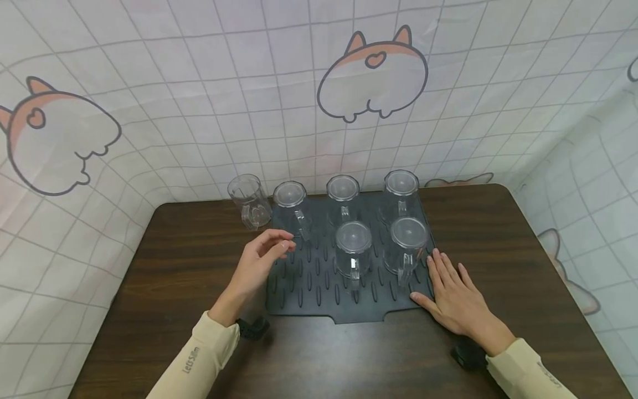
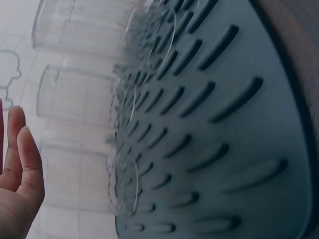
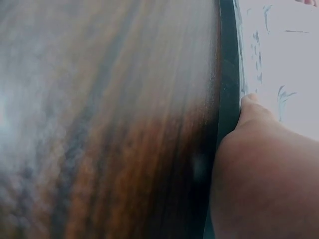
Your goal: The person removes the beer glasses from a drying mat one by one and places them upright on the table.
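Observation:
Several clear glass mugs stand upside down on a dark grey ridged mat (image 1: 314, 302). Three line its back edge: a left mug (image 1: 290, 197), a middle mug (image 1: 343, 189) and a right mug (image 1: 401, 183). In front of them are a centre mug (image 1: 353, 238) and a front right mug (image 1: 408, 233). One more mug (image 1: 249, 194) stands mouth up on the table, just left of the mat. My left hand (image 1: 251, 266) hovers over the mat's left side, fingers loosely bent, holding nothing. My right hand (image 1: 456, 299) lies flat at the mat's right edge, fingers straight, beside the front right mug.
The brown wooden table (image 1: 169, 277) extends around the mat on both sides and in front. A white gridded cloth (image 1: 279, 83) with cartoon animals hangs close behind the table and along its sides. The back mugs are near that cloth.

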Action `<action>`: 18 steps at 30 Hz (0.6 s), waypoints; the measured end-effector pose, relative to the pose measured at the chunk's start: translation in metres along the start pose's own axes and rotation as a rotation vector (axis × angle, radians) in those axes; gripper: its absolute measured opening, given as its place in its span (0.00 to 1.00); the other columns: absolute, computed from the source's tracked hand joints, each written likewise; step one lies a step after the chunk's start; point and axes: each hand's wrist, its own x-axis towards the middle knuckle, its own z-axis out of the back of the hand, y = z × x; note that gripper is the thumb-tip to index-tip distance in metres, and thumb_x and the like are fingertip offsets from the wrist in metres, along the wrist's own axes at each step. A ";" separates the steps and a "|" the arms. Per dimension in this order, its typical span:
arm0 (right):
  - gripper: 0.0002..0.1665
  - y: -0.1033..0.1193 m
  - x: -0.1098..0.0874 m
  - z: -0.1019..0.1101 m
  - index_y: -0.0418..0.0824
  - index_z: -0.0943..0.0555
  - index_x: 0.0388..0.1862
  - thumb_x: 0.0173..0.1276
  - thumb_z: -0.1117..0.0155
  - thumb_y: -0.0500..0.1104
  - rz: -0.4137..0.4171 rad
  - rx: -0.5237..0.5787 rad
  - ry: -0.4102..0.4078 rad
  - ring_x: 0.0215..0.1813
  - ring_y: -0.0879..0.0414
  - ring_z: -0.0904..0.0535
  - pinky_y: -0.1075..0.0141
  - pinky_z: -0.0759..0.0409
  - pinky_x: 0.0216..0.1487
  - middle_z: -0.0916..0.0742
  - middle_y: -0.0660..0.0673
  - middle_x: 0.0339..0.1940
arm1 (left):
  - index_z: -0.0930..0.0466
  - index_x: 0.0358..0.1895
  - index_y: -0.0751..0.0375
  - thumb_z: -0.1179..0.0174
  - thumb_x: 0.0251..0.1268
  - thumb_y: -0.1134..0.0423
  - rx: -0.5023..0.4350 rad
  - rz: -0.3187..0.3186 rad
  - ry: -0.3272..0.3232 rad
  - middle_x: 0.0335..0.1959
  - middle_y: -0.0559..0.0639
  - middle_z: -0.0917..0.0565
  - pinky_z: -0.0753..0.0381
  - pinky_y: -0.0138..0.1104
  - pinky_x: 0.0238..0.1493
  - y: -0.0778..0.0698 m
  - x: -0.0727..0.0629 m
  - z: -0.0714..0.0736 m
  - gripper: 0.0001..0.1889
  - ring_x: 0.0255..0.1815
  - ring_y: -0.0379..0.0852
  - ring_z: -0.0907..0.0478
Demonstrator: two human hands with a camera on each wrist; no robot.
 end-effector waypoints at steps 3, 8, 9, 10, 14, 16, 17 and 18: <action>0.59 0.000 0.000 0.001 0.31 0.55 0.85 0.77 0.55 0.74 -0.001 0.001 -0.001 0.88 0.34 0.56 0.33 0.57 0.83 0.50 0.31 0.87 | 0.23 0.60 0.71 0.45 0.80 0.62 0.005 -0.002 0.026 0.51 0.58 0.14 0.17 0.28 0.53 0.003 -0.001 -0.007 0.16 0.50 0.31 0.16; 0.59 0.002 -0.002 -0.001 0.31 0.54 0.85 0.76 0.54 0.74 -0.005 -0.003 -0.005 0.88 0.34 0.55 0.33 0.56 0.83 0.50 0.31 0.87 | 0.23 0.59 0.71 0.45 0.80 0.63 -0.004 -0.008 0.069 0.54 0.68 0.17 0.17 0.28 0.56 0.007 -0.005 -0.019 0.15 0.51 0.30 0.16; 0.59 0.003 -0.002 -0.001 0.31 0.53 0.84 0.76 0.53 0.74 -0.003 -0.005 -0.009 0.87 0.34 0.54 0.33 0.55 0.83 0.49 0.31 0.87 | 0.23 0.59 0.71 0.45 0.80 0.64 -0.009 -0.008 0.076 0.54 0.68 0.17 0.17 0.28 0.56 0.007 -0.006 -0.021 0.15 0.51 0.31 0.16; 0.59 0.003 -0.002 -0.002 0.31 0.53 0.84 0.76 0.53 0.74 -0.003 -0.008 -0.010 0.87 0.34 0.53 0.33 0.55 0.83 0.49 0.31 0.87 | 0.23 0.59 0.71 0.45 0.79 0.65 -0.014 -0.008 0.085 0.54 0.69 0.17 0.17 0.28 0.57 0.007 -0.007 -0.023 0.14 0.51 0.31 0.16; 0.58 0.005 -0.002 -0.001 0.32 0.52 0.84 0.76 0.53 0.73 -0.005 -0.019 -0.021 0.87 0.34 0.52 0.33 0.55 0.82 0.48 0.31 0.87 | 0.22 0.58 0.71 0.45 0.79 0.65 -0.013 -0.008 0.111 0.53 0.67 0.17 0.17 0.29 0.59 0.007 -0.010 -0.034 0.14 0.53 0.34 0.15; 0.58 0.005 -0.002 0.001 0.32 0.52 0.85 0.76 0.53 0.73 -0.012 -0.027 -0.016 0.87 0.34 0.52 0.33 0.55 0.83 0.49 0.31 0.87 | 0.22 0.59 0.70 0.45 0.79 0.64 -0.009 0.002 0.128 0.54 0.67 0.17 0.18 0.28 0.59 0.009 -0.011 -0.039 0.14 0.55 0.38 0.15; 0.58 0.005 -0.002 0.002 0.32 0.52 0.85 0.76 0.53 0.73 -0.013 -0.029 -0.014 0.87 0.34 0.52 0.33 0.55 0.83 0.49 0.31 0.87 | 0.22 0.59 0.70 0.45 0.79 0.64 -0.012 0.009 0.135 0.54 0.67 0.17 0.18 0.27 0.60 0.011 -0.011 -0.043 0.15 0.55 0.39 0.15; 0.58 0.005 -0.002 0.002 0.32 0.53 0.85 0.77 0.53 0.73 -0.015 -0.030 -0.011 0.87 0.34 0.53 0.33 0.55 0.83 0.49 0.31 0.87 | 0.22 0.59 0.69 0.45 0.79 0.64 -0.011 0.015 0.140 0.54 0.66 0.17 0.18 0.26 0.59 0.013 -0.011 -0.046 0.14 0.55 0.38 0.15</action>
